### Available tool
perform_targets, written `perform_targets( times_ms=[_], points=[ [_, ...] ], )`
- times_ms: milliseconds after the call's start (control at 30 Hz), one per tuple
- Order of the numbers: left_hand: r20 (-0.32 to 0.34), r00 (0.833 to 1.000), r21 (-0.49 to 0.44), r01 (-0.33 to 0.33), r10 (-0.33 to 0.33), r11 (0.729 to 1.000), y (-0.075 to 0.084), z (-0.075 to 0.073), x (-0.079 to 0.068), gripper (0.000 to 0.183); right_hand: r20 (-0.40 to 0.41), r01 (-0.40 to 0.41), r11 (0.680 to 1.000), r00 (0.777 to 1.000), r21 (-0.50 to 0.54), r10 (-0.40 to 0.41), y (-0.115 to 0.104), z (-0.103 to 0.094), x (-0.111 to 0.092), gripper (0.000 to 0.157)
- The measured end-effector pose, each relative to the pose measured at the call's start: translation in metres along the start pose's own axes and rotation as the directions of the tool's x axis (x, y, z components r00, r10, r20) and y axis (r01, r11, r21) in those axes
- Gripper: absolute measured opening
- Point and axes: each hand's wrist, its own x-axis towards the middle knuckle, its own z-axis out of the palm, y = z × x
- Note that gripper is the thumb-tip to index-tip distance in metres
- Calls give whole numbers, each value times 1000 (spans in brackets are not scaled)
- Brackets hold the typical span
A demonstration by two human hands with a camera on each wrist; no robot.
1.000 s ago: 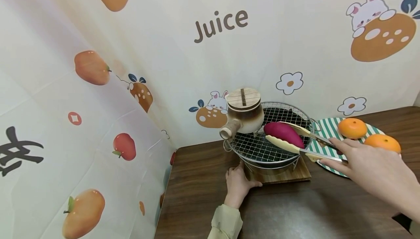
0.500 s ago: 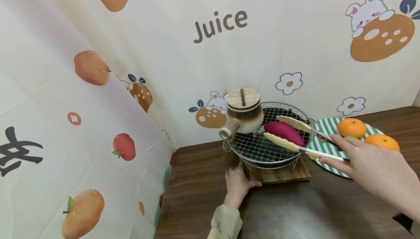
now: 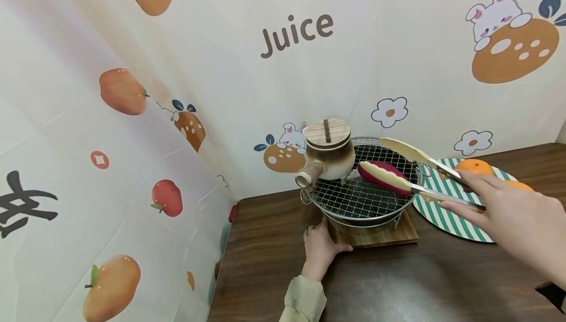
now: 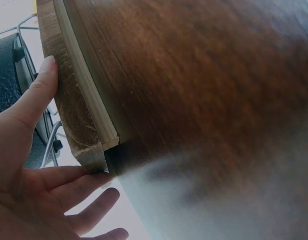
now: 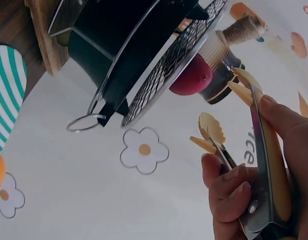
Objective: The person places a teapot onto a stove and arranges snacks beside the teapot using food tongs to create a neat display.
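A purple sweet potato [image 3: 392,166] lies on the wire mesh [image 3: 349,201] of a round tabletop grill. My right hand [image 3: 522,219] grips metal tongs [image 3: 409,152] with cream scalloped tips. The tongs are spread wide, with nothing between their tips. One tip overlaps the sweet potato in the head view, but the right wrist view shows the tips apart from the sweet potato [image 5: 189,80]. My left hand [image 3: 319,247] rests at the front left corner of the wooden board [image 3: 391,237] under the grill. Its thumb [image 4: 44,82] lies along one edge, fingers extended round the corner.
A small clay pot [image 3: 331,157] with a wooden lid and side handle stands on the mesh's left part. Right of the grill, a green-and-white striped round plate [image 3: 442,221] bears oranges [image 3: 475,165]. A printed cloth wall [image 3: 424,56] rises behind the brown table [image 3: 261,263].
The tongs have opened from around the sweet potato and moved up and right with my right hand. The sweet potato stays on the mesh. My left hand has not moved.
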Motion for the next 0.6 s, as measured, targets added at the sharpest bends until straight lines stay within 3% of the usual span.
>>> perform_targets(
  times_ms=[133,300,433,600],
  points=[
    [1,1000,12,2,-2,1000,0,0,-1,100,-130,33,999,991,38,-27,10,2,1,78],
    [-3,1000,-3,-1,1,1000,-1,1,-1,100,-334,78,991,942,105,-39,21,5,7,81],
    [-4,1000,-13,-4,4,1000,-2,2,-1,100,-371,77,987,929,141,-19,34,7,11,82],
    [-2,1000,-2,1,-1,1000,-2,1,-1,100,-347,29,983,937,184,37,54,12,15,79]
  ],
)
